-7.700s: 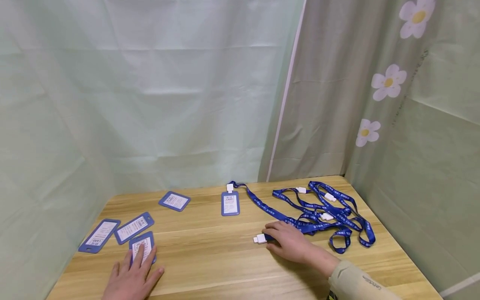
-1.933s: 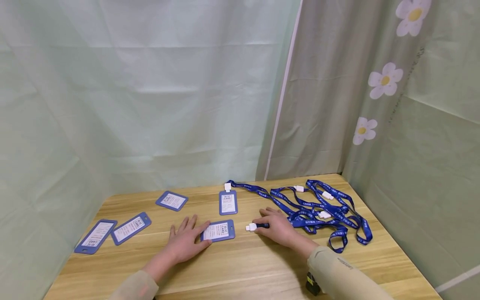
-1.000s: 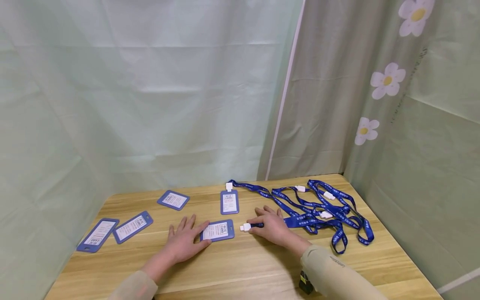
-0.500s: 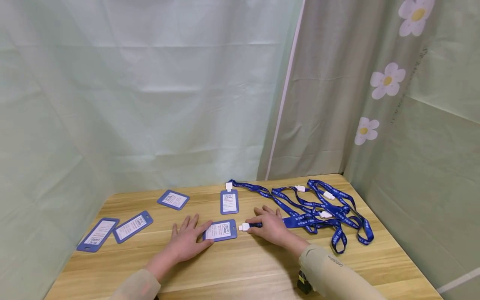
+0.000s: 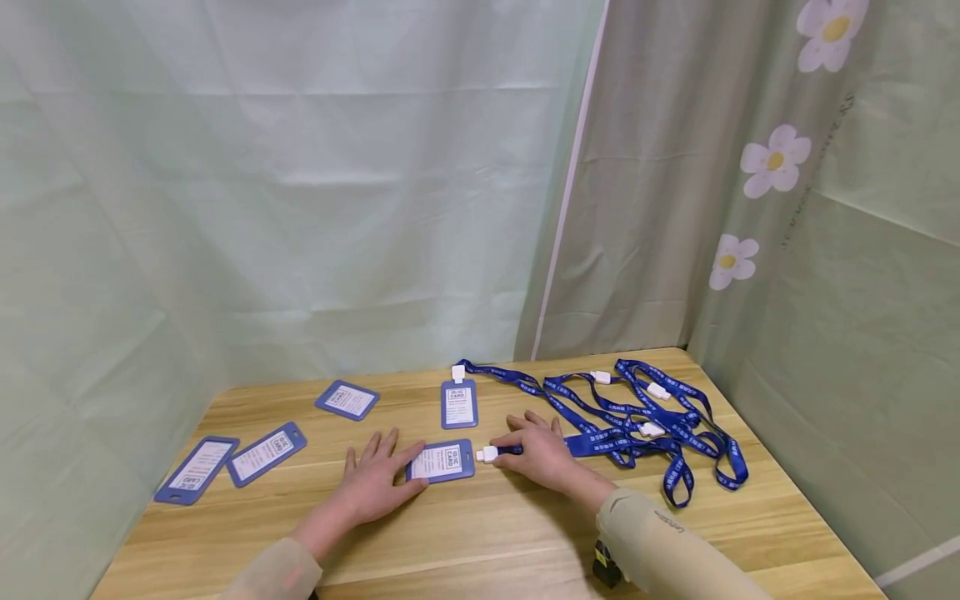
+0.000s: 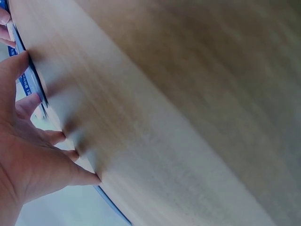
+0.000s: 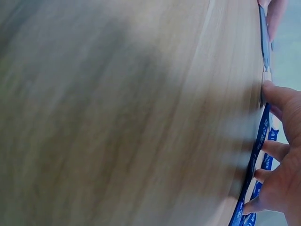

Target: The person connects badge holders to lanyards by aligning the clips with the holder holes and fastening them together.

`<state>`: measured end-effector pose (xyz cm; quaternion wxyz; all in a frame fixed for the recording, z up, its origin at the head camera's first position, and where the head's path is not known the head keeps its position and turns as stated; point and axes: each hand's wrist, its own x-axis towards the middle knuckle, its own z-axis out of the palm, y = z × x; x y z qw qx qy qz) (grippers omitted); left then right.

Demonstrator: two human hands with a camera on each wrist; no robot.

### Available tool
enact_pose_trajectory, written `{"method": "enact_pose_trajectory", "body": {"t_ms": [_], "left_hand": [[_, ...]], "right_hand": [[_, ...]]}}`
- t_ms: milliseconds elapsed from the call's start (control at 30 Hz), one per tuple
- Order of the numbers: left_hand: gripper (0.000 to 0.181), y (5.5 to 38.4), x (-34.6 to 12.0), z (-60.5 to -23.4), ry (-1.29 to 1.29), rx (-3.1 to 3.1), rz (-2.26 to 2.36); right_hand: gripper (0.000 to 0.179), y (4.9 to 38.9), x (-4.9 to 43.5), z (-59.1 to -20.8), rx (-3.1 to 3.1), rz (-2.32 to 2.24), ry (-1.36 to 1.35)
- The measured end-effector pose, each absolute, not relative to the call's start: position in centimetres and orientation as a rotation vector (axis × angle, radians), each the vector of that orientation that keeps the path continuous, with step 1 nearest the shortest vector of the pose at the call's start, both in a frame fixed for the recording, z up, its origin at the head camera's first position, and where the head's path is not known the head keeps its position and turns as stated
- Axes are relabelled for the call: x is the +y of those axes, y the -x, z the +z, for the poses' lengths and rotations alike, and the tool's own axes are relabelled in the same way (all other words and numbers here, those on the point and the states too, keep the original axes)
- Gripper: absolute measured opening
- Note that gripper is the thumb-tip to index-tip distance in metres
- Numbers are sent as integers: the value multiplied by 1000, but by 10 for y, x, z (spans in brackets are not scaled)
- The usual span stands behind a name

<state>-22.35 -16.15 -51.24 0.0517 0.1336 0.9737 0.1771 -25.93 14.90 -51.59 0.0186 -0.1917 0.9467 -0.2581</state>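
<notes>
Lying flat at mid-table is a blue ID card holder [image 5: 441, 461], its slotted end to the right. My left hand [image 5: 372, 486] holds its left end between thumb and index finger; the other fingers spread on the wood. Just right of the slot is a white clip [image 5: 487, 454] on a blue lanyard [image 5: 588, 444]. My right hand [image 5: 542, 452] pinches that lanyard right behind the clip, thumb below and fingers above. Clip and holder lie close together, with a small gap. In the right wrist view the lanyard strap [image 7: 260, 136] runs under the right fingers.
Behind the hands lies a card holder [image 5: 459, 404] with a lanyard clip on its end. Loose holders lie at left: one [image 5: 347, 400] farther back, two [image 5: 266, 454] near the left edge. Tangled lanyards [image 5: 678, 425] with white clips cover the right side. Curtains [image 5: 360, 208] surround the table.
My left hand has brought the card holder from the left to mid-table, turned with its slot rightward. My right hand has shifted left and slightly back with the clip. Lately both barely move.
</notes>
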Motion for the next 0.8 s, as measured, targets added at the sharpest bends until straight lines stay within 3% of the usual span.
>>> {"method": "enact_pose_trajectory", "body": {"t_ms": [800], "left_hand": [[68,224,-159,-513,-395,2961,537]], "right_hand": [[33,259,142,-513,2927,-766,601]]}}
